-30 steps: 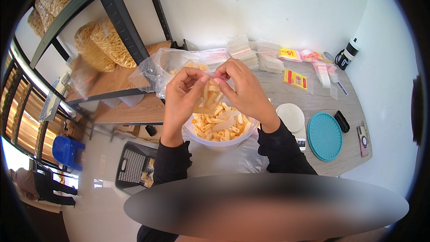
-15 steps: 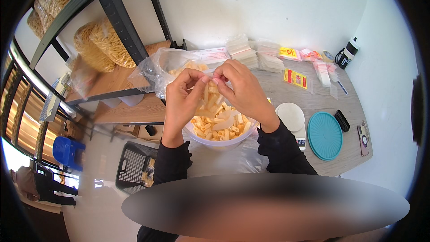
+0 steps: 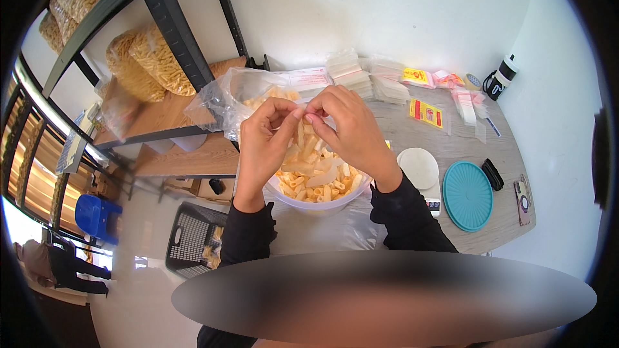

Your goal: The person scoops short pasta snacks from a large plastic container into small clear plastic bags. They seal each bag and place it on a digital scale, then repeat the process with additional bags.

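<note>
My left hand (image 3: 261,145) and my right hand (image 3: 348,130) meet above a white bowl (image 3: 316,203) full of pale yellow tube-shaped snacks. Together they pinch the top of a small clear plastic bag (image 3: 308,148) that holds some of those snacks and hangs over the bowl. Both sleeves are black. A large clear bag (image 3: 242,100) with more snacks lies just behind my left hand.
On the grey table (image 3: 451,138) lie stacks of clear small bags (image 3: 371,77), yellow-red labels (image 3: 425,113), a kitchen scale (image 3: 420,171), a teal lid (image 3: 467,194), a phone (image 3: 521,202) and a black bottle (image 3: 501,78). A black shelf (image 3: 164,38) with big snack bags stands left; a black basket (image 3: 193,245) sits on the floor.
My hands have stayed together over the bowl, fingers shifting slightly along the top of the small bag. Nothing else moved.
</note>
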`<move>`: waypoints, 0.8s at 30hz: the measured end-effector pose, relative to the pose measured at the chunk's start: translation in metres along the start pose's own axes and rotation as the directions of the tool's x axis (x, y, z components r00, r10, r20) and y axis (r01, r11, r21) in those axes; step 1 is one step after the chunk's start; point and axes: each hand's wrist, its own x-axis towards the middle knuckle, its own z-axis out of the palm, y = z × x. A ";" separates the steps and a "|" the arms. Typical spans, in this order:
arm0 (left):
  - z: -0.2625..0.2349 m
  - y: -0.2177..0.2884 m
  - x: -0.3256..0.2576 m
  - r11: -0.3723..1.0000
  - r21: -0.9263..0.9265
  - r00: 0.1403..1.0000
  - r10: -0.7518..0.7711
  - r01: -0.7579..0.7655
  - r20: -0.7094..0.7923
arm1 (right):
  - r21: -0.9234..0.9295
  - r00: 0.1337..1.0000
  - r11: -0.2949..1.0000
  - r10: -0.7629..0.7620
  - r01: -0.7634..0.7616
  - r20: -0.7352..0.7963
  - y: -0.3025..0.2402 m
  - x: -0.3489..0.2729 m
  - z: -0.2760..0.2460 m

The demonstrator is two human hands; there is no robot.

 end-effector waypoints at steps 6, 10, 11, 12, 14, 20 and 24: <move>0.001 0.000 -0.001 1.000 -0.019 0.999 0.017 -0.016 0.042 | -0.037 0.999 0.998 -0.044 0.043 -0.018 0.003 0.000 0.002; -0.003 -0.002 -0.001 1.000 -0.008 0.998 -0.008 0.008 0.059 | 0.077 0.998 0.996 0.033 -0.036 0.044 0.007 -0.001 -0.001; -0.004 -0.002 -0.001 1.000 -0.013 0.998 -0.001 0.002 0.059 | 0.120 0.996 0.990 0.065 -0.073 0.068 0.008 -0.002 -0.004; -0.004 -0.003 0.000 0.999 -0.038 1.000 0.001 0.000 0.030 | 0.142 0.993 0.985 0.088 -0.099 0.085 0.009 -0.003 -0.006; -0.005 -0.004 0.003 0.994 -0.110 0.999 0.023 -0.026 -0.028 | 0.176 0.984 0.972 0.133 -0.153 0.118 0.010 -0.004 -0.012; -0.006 0.000 0.004 0.989 -0.148 1.000 0.022 -0.024 -0.016 | 0.181 0.963 0.956 0.198 -0.231 0.184 0.014 -0.003 -0.023; -0.006 0.003 0.002 0.993 -0.120 1.000 -0.004 0.007 0.026 | 0.149 0.971 0.968 0.179 -0.203 0.160 0.014 -0.003 -0.022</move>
